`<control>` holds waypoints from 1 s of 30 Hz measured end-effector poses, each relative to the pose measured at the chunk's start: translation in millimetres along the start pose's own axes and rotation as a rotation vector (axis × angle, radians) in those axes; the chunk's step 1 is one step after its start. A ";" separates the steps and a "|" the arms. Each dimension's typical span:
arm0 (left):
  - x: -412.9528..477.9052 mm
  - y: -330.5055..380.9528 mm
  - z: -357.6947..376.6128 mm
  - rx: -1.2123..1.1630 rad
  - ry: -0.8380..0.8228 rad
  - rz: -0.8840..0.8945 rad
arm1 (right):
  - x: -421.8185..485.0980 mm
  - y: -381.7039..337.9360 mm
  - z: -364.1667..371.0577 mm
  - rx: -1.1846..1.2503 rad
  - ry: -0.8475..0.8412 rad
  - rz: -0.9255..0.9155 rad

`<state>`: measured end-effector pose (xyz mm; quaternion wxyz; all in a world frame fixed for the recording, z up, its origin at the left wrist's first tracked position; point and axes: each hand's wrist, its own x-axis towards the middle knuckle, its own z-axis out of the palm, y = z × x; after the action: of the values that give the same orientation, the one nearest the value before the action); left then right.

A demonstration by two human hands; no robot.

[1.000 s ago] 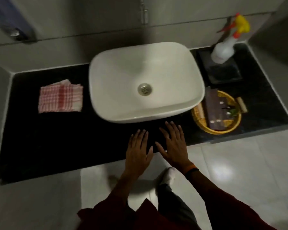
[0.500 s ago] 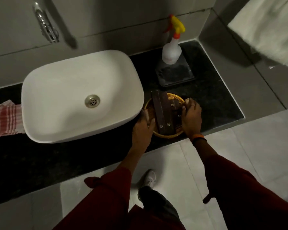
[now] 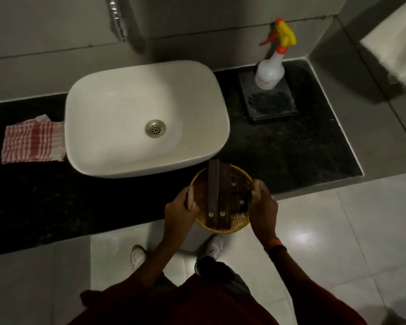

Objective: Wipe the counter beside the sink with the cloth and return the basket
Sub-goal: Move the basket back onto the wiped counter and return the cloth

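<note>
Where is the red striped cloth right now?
The cloth lies flat on the dark counter, at the left of the head view, its right edge against the white sink.

The basket (image 3: 220, 227) is round, woven and yellow, holding dark brown flat boxes that stand out past its far rim. It is held at both sides over the front edge of the counter (image 3: 291, 151), a dark speckled stone slab. The cloth (image 3: 32, 139), red-and-white checked and folded, lies flat on the counter left of the sink (image 3: 127, 109), touching its side.
</note>
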<state>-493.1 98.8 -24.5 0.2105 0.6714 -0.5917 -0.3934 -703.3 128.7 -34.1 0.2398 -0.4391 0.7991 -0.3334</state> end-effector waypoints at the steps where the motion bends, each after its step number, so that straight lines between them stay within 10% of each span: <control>1: -8.0 -13.6 -13.3 0.011 0.003 -0.010 | -15.5 -6.9 10.1 0.010 -0.018 -0.019; 19: 3.9 -266.8 -357.5 0.011 0.267 -0.208 | -157.9 -264.1 322.6 0.129 -0.349 -0.169; 30: 65.0 -313.3 -419.2 -0.184 0.236 -0.365 | -147.9 -327.5 381.9 0.031 -0.326 0.000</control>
<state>29.3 25.9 -24.8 0.2638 0.7867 -0.3933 -0.3960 -193.9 4.7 -30.3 0.3732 -0.4837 0.7442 -0.2701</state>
